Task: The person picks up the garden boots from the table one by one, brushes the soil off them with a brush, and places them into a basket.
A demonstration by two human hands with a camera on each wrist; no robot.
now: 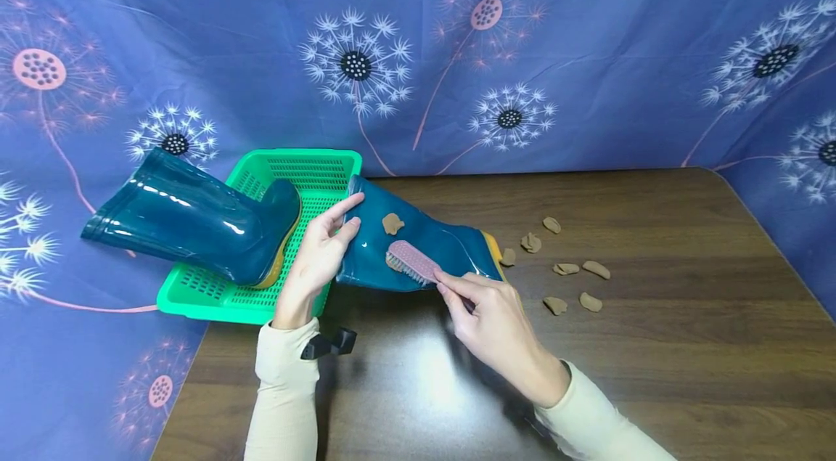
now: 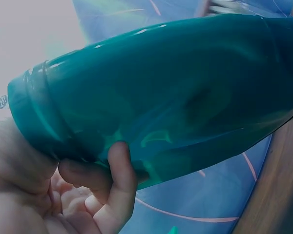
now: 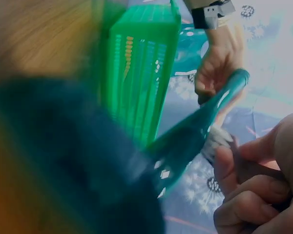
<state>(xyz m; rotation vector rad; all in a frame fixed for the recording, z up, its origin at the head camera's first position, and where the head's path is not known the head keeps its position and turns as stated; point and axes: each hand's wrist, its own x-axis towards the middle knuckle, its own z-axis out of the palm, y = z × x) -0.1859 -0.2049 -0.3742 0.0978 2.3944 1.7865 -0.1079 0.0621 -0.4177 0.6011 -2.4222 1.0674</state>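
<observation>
A glossy dark teal rubber boot [image 1: 431, 229] with a yellow sole lies slanted across the view, its shaft to the left. My left hand [image 1: 320, 258] grips the shaft at its opening; in the left wrist view, curled fingers [image 2: 119, 180] lie against the shaft. My right hand [image 1: 493, 312] holds a pink scrub brush [image 1: 414, 260] by its handle end, with the pale bristles down on the shaft. One flat brown clump [image 1: 392, 223] sticks to the shaft, and another shows partly beneath the bristles. In the right wrist view the bristles [image 3: 217, 139] meet the boot's side.
A second teal boot [image 1: 196, 214] lies in a green plastic basket [image 1: 248, 308] at left, its shaft jutting past the rim. Several loose brown clumps [image 1: 555, 305] are scattered on the wooden table [image 1: 686, 345] right of the boot's sole. A blue patterned cloth [image 1: 588, 83] hangs behind.
</observation>
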